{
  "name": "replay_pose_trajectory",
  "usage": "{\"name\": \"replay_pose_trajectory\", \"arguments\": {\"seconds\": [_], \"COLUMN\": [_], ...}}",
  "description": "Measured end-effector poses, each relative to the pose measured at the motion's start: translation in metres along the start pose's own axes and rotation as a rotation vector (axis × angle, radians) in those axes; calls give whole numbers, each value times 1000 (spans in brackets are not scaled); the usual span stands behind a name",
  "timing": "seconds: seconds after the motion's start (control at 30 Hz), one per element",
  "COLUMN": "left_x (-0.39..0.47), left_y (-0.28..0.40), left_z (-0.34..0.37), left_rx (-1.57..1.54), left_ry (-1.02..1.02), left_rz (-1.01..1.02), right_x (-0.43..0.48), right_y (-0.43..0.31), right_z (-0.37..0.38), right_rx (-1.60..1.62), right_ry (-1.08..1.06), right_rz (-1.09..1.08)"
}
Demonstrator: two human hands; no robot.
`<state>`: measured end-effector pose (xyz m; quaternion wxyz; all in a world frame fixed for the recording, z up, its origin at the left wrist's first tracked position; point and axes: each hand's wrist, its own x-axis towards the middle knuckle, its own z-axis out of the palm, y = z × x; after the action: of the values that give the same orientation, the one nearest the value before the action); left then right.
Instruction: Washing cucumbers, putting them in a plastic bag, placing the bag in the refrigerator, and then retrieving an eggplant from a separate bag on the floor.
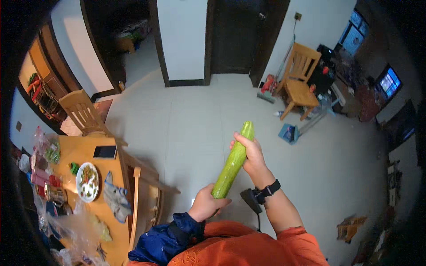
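A long, light green gourd, like a zucchini or a luffa [232, 164], is held slantwise above the tiled floor in front of my orange top. Around its lower end is my left hand [207, 202], below a dark blue sleeve. My right hand [251, 151] grips it near the upper end, with the thumb along the skin and the tip sticking out past it. A black strap with a small dark device [254, 198] is on my right wrist. The gourd's lower tip is hidden in my left hand.
At left stands a wooden table [116, 239] with a plate of food [88, 182], a phone [105, 152], grey gloves [116, 198] and plastic bags. Wooden chairs [80, 111] stand beside it. Farther off at right are another chair [301, 89], a broom [265, 97] and a blue dustpan [289, 133].
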<state>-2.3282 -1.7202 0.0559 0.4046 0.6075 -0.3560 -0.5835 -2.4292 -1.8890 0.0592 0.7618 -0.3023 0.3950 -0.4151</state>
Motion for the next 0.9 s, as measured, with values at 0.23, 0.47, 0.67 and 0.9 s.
{"name": "replay_pose_trajectory", "arguments": {"seconds": [0.23, 0.47, 0.67, 0.9], "left_x": [132, 269, 343, 401], "left_y": [68, 118, 142, 161], "left_z": [-67, -116, -175, -306], "left_rx": [-588, -127, 376, 670], "left_ry": [-324, 169, 879, 1226], "left_rz": [-222, -33, 126, -58], "right_x": [189, 368, 476, 572], "right_y": [-83, -110, -110, -48], "right_z": [32, 120, 238, 359], "right_rx": [448, 169, -52, -153], "right_ry": [-205, -352, -458, -604], "right_rz": [13, 145, 310, 305]}}
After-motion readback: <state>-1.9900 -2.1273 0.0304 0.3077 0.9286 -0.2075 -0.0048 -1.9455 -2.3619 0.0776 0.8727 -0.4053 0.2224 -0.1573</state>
